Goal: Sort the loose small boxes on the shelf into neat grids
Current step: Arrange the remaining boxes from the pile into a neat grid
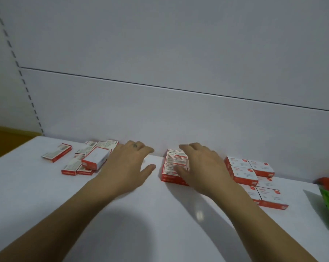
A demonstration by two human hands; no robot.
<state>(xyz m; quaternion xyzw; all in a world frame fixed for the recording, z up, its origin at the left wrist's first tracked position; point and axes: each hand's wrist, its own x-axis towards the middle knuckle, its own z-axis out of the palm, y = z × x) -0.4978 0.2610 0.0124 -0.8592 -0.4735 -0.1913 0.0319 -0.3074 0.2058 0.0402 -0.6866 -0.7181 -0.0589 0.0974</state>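
Both empty and spread, the left hand (128,163) hovers beside and the right hand (201,167) over a neat red-and-white cardboard box column (174,159); loose small boxes (88,160) left of it look light, stiff, best pinched by long sides.

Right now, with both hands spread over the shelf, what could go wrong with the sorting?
The right hand covers part of the centre column of boxes; a sideways nudge could skew it. In the loose pile beside the left hand, one tilted box lies atop others and might slide off if swept. The right forearm passes close to the white-topped grid and could brush it.
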